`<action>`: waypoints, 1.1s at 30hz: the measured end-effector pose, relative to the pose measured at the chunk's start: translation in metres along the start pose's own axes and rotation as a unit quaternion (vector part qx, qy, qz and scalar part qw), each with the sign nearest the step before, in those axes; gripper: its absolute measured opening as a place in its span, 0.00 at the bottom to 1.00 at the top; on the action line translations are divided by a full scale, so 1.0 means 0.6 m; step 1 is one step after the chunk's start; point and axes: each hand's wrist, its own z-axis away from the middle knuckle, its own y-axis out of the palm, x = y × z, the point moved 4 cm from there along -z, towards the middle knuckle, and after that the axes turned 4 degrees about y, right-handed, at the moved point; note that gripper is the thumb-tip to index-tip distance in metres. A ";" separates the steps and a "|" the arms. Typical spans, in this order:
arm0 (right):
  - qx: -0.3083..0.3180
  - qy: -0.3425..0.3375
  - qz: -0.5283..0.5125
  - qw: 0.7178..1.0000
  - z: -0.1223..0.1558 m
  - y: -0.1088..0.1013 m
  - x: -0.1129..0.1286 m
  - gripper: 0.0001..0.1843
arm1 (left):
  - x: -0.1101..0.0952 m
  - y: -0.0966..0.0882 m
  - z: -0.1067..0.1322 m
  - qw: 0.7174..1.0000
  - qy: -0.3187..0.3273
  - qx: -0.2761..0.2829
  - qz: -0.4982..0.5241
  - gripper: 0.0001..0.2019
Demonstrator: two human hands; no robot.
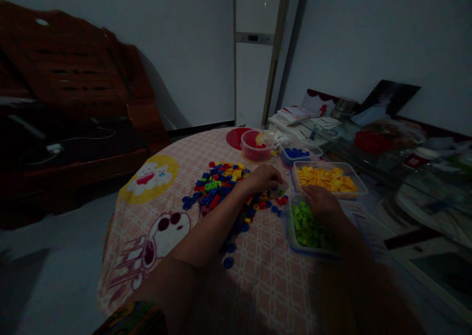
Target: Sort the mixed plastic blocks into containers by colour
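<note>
Round cloth-covered table (269,281) before a pale wall (188,40); clock directions are read from the centre of the mixed brick pile (221,183). Left hand (264,178): 3 o'clock, at the pile's edge, fingers curled narrow; any grasped piece cannot be made out. Right hand (323,205): between 3 and 4, over the rim of the green-brick box (309,250), fingers bunched, contents likewise indeterminable. Yellow-brick box (350,195), 3 o'clock, farther out; blue-brick box (300,161), 2; red-piece tub (254,156), 1.
</note>
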 end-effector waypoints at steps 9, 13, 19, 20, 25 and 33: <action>0.027 -0.001 -0.001 1.000 -0.006 -0.004 0.004 0.22 | -0.030 0.094 0.000 0.982 0.009 0.118 -0.146 0.10; 0.000 0.001 0.003 1.000 -0.002 -0.003 0.002 0.23 | 0.004 0.078 -0.004 0.995 -0.035 0.090 -0.040 0.07; -0.002 -0.022 0.008 1.000 0.001 -0.006 0.004 0.22 | 0.060 0.030 -0.004 0.992 -0.082 -0.040 0.090 0.08; -0.003 -0.023 0.008 1.000 0.001 -0.007 0.004 0.22 | 0.065 0.025 -0.004 0.991 -0.082 -0.053 0.092 0.09; -0.003 -0.011 0.006 1.000 0.001 -0.008 0.004 0.22 | 0.043 0.029 -0.006 0.996 -0.045 -0.049 0.054 0.10; -0.012 -0.016 -0.001 1.000 -0.004 -0.009 0.007 0.23 | -0.021 0.095 -0.002 0.989 0.011 0.103 -0.104 0.10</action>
